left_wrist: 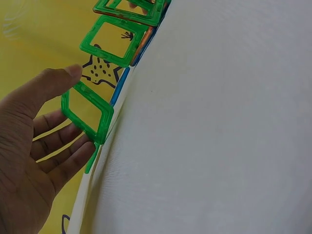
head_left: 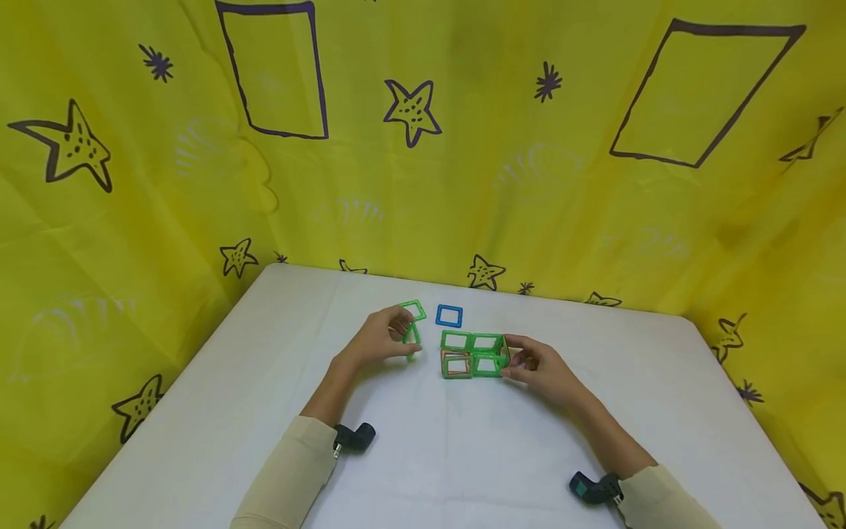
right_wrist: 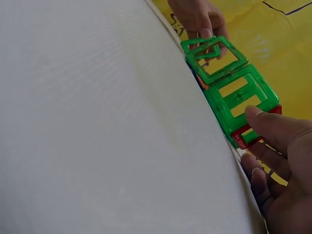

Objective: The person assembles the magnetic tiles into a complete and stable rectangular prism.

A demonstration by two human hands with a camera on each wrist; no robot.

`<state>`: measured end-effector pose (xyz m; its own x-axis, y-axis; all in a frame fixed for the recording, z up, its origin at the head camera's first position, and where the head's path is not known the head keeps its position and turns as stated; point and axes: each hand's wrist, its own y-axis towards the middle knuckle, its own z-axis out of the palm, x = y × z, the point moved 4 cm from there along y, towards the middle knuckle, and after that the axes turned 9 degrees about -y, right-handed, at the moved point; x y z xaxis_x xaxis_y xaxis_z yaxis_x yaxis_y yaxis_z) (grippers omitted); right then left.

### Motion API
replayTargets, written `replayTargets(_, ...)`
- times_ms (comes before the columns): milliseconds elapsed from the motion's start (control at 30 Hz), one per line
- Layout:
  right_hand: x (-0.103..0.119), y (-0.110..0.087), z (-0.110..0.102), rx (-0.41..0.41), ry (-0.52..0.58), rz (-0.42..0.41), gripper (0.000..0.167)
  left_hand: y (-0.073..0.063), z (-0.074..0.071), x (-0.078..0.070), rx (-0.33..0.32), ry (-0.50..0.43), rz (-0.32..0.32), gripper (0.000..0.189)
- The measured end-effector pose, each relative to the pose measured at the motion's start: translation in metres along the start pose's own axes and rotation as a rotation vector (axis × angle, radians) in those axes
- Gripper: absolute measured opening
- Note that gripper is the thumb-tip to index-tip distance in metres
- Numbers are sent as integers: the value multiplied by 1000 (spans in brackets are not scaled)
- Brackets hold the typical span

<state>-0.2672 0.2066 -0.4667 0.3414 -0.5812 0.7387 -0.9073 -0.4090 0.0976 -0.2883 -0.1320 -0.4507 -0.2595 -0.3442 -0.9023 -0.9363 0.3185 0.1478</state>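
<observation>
My left hand pinches a green square magnetic tile between thumb and fingers, tilted on edge left of the block. The tile is an open frame. At the centre of the table stands a box-like block of joined magnetic tiles, mostly green, with orange on its left part. My right hand grips the right end of this block, thumb at the front and fingers behind. A red tile shows at that end in the right wrist view. The right fingers partly hide this end.
A blue square tile lies flat behind the block. Another green tile lies just beyond the left hand. The white table ends at a yellow curtain with star drawings. A dark wrist camera sits on the left forearm.
</observation>
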Motion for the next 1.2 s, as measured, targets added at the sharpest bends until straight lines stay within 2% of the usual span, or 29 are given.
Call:
replayTargets(300,-2,-2,2,-26,34,-3,59,0,5,-5,44,-3,48,52)
replayTargets(700,-4,-3,1,-42,57,-24,58,2,13,-19,91,33,167,49)
replayTargets(1200,0,-4,1,-50,78,1,59,3,28,-23,108,47,157,50)
